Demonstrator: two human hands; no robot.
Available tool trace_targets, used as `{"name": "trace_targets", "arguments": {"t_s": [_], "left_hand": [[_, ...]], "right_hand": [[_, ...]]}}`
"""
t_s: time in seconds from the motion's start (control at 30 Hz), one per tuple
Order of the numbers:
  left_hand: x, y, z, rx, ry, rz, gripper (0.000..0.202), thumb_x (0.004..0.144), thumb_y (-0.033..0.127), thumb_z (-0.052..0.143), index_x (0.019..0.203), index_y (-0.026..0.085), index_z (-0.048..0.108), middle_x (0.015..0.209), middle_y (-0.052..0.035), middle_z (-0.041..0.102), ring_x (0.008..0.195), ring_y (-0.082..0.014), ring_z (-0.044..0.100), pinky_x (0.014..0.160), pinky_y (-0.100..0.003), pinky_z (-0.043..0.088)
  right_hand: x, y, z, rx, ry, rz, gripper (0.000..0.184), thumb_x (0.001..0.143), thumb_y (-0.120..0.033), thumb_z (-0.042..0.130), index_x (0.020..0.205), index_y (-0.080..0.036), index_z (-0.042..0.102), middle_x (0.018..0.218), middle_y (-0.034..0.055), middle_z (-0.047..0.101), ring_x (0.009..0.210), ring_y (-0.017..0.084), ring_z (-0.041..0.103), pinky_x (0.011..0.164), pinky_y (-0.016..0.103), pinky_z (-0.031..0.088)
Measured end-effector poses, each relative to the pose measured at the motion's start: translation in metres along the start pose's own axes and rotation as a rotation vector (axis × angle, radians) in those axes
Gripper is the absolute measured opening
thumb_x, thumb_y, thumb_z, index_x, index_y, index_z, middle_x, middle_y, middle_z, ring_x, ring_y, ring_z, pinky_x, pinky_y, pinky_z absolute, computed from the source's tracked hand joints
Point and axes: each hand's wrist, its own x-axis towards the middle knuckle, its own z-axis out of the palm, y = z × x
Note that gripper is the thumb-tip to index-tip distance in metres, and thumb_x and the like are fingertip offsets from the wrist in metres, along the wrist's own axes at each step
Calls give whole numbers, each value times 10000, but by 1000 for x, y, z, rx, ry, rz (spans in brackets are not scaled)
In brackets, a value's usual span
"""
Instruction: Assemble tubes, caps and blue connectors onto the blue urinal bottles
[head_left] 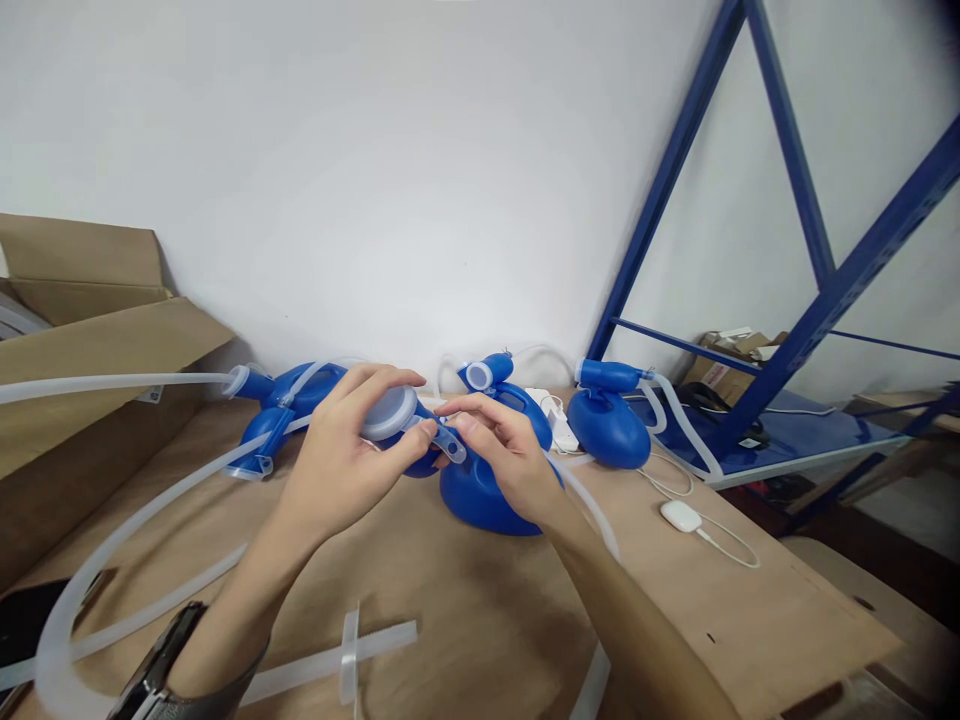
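Observation:
My left hand (349, 450) is closed around the neck of a blue plastic bottle, with a round translucent cap (390, 412) between thumb and fingers. From the cap a clear strap with holes (450, 445) runs to the right. My right hand (510, 450) has its thumb and forefinger pinched at this strap. Below my right hand lies a blue bottle body with a handle (484, 500), partly hidden by it; whether it joins the held neck I cannot tell. Another blue bottle (255, 440) lies behind my left hand, with translucent tubing (150, 515) around it.
Blue bottles (609, 430) stand at the back right, beside a white power strip (559, 425). A white charger case (681, 516) with a cable lies on the right. An open cardboard box (90, 400) stands left, a blue metal shelf (757, 460) right. A tube piece (349, 655) lies in front.

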Motion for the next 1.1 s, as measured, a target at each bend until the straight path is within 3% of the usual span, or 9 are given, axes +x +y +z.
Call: {"name": "trace_targets", "arguments": {"t_s": [0.23,0.47,0.6,0.77,1.1], "left_hand": [[0,-1,2,19,21,12,271,944,405,628,1146,246,714,1207,-62,683,1145,-257,645,977,-370,505],[-2,1,9,64,96,13,264,938,408,626,1132,250,710,1194,-67,677,1145,-265,654,997,-383,518],[-3,4,13,80,119,7,241,917,406,644,1105,268,708,1167,-61,674,1107,-261,663,974,-385,536],[-4,5,15,84,142,29,233,918,403,657,1097,264,713,1154,-60,682,1085,-256,670,961,-377,539],[-3,7,13,80,170,7,235,899,411,680,1083,269,718,1141,-55,692,1093,-267,668,948,-383,542]], "right_hand": [[1,-3,-1,-44,1,-26,296,934,-472,701,1073,-211,719,873,19,735,694,147,716,716,293,600],[-3,-5,-2,-147,17,-70,296,907,-468,719,1065,-218,724,945,50,753,841,201,734,786,345,608],[-5,-7,4,-273,100,-84,347,792,-430,848,1043,-233,713,958,35,757,842,199,726,780,329,603],[-5,-8,4,-272,88,-109,168,923,-353,692,1011,-210,682,953,50,743,911,204,732,822,336,605],[-4,-5,3,-212,55,-85,187,939,-320,652,1093,-214,657,852,13,706,781,161,702,739,291,589]]}}
